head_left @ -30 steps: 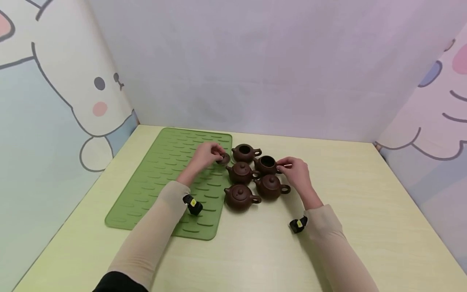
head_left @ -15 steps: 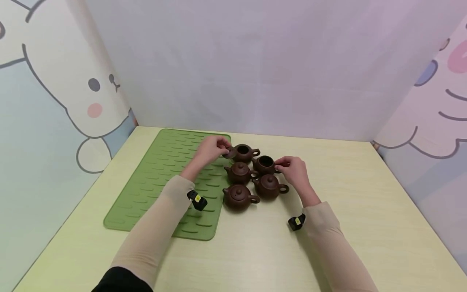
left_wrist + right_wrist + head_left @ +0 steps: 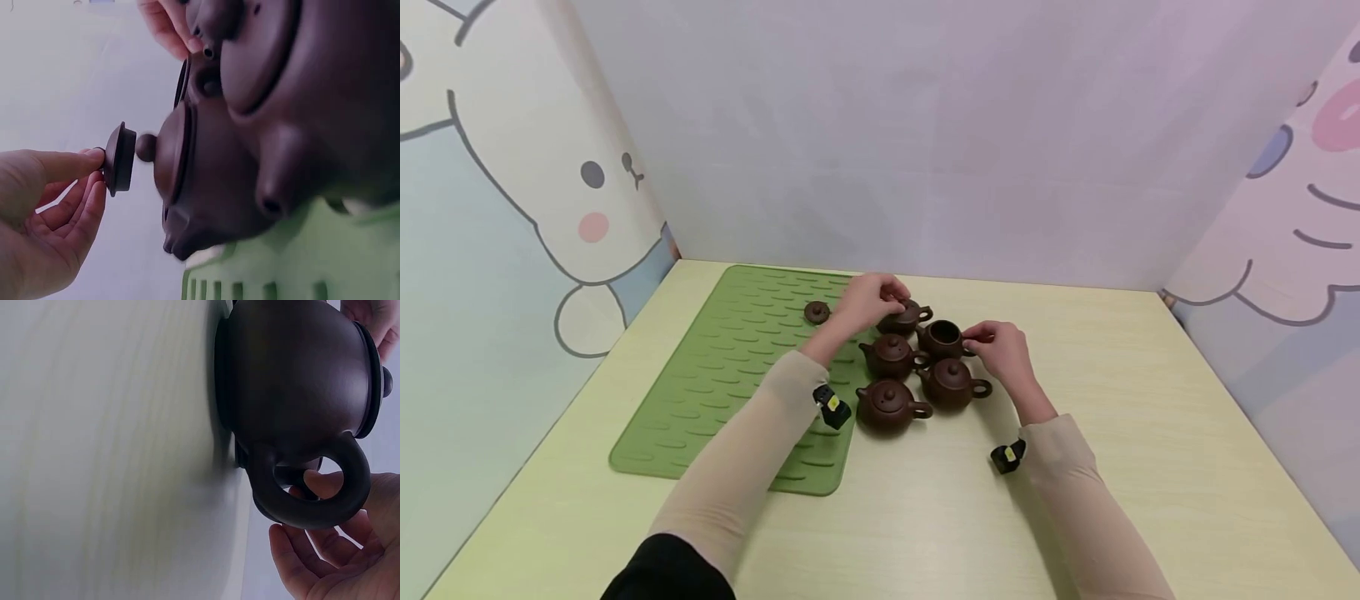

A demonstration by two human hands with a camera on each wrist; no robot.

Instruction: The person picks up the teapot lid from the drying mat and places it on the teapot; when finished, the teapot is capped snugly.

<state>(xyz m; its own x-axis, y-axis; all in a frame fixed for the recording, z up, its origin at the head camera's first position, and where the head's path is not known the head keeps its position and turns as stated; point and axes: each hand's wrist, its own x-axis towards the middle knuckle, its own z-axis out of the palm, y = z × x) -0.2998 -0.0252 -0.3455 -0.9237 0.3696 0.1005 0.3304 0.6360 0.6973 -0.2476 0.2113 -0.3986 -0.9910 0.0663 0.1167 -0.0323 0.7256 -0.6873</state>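
Observation:
My left hand (image 3: 868, 302) pinches a dark brown teapot lid (image 3: 120, 159) by its knob. In the head view that hand is over the back-left teapot (image 3: 913, 318), hiding part of its top. The left wrist view shows the lid tilted away from the hand, its inner rim facing the pots. My right hand (image 3: 1006, 354) pinches the handle of a lidless teapot (image 3: 942, 340), whose dark opening shows. In the right wrist view a nearer teapot (image 3: 294, 375) partly covers those fingers. A second lid (image 3: 816, 312) lies knob up on the green mat (image 3: 722, 392).
Three lidded teapots stand close in front: one in the middle (image 3: 891, 357), one at front left (image 3: 887, 408) and one at front right (image 3: 951, 386). Their spouts point left, toward the mat's right edge. A pale wall (image 3: 925, 167) rises behind the wooden table (image 3: 1150, 417).
My left hand has moved right with the lid, from the mat's edge to over the back-left teapot. The lid on the mat has come into view. My right hand stays at the handle.

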